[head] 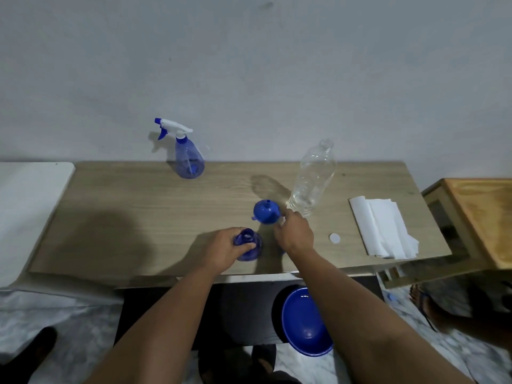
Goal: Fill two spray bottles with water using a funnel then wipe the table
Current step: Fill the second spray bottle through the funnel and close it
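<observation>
A pale grey wall backs the wood-grain counter you stand at. Your left hand is wrapped around the neck of an open blue spray bottle that stands upright near the front edge, with no sprayer head on it. Your right hand reaches just beyond it, fingers curled and touching the rim of the blue funnel, which rests wide end down on the counter with its spout pointing up; whether you have actually gripped the funnel I cannot tell. Just behind your right hand stands a clear plastic water bottle, uncapped, with only a little water showing at its bottom. Its small white cap lies on the counter to the right of your hand. Further right, a stack of folded white paper towels sits near the counter's right end. At the back, close to the wall, the second blue spray bottle stands upright with its white and blue trigger head fitted. Below the front edge, between your forearms, a blue bowl sits lower down, tilted. A wooden cabinet stands beside the counter on the right.
</observation>
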The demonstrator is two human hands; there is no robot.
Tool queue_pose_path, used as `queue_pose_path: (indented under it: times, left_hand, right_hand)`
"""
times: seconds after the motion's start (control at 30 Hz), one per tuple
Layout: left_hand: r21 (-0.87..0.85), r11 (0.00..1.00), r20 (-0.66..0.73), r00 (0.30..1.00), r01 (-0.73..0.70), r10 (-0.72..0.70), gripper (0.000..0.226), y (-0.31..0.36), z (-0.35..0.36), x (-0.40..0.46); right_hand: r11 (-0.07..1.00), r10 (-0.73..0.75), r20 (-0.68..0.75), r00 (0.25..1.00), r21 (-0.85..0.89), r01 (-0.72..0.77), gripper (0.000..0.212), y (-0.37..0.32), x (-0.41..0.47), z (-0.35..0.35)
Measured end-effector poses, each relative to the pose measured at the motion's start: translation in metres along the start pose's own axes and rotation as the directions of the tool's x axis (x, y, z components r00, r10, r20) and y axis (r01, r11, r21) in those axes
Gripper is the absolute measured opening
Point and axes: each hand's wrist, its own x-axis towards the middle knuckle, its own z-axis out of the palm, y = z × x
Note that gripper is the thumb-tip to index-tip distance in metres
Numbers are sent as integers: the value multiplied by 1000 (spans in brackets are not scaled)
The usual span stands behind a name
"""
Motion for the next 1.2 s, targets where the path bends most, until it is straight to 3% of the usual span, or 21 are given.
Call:
queue_pose_path:
  times: [0.27,0.53,0.63,0.7,0.77,0.87,0.93,1.03,1.1,1.2]
  left_hand:
    - [4,999,-4,999,38,-38,41,-3,6,-6]
    - [2,999,-36,998,43,-43,45,-10,12,-4]
    - [10,1000,-54,998,28,-28,45,-8,15,-7]
    - [-13,1000,-73,997,28,-29,45,-9,16,-6]
    - [-45,998,-66,996,48,-51,43,-10,15,-7]
    - [-60,996,-73,995,64,-69,44,-11,17,-6]
    - [-78,995,-77,995,55,-61,41,-13,19,-5]
    - [-79,995,-79,995,56,-62,39,-16,21,-3]
    - [-63,996,-67,996,56,-60,35,-13,20,-4]
    - [-39,997,-75,995,65,-68,29,-10,20,-5]
  right_hand:
    - [972,229,119,966,-90,-219,46,56,-16,-11]
    - [975,215,170,962,-94,-202,36,48,-12,-3]
    - [986,144,162,976,56,-155,30,26,-8,-22]
    - [938,83,174,981,320,-136,15,3,-5,-43]
    - [757,4,231,973,635,-154,6,-23,-8,-67]
    - [491,-148,195,970,866,-99,30,-56,-12,-87]
    - [376,-217,149,965,925,-58,37,-72,-18,-92]
    - [324,-280,89,956,946,6,26,-83,-28,-88]
    - [324,-286,76,955,946,22,27,-83,-31,-80]
    - [436,-263,86,961,899,39,34,-74,-31,-62]
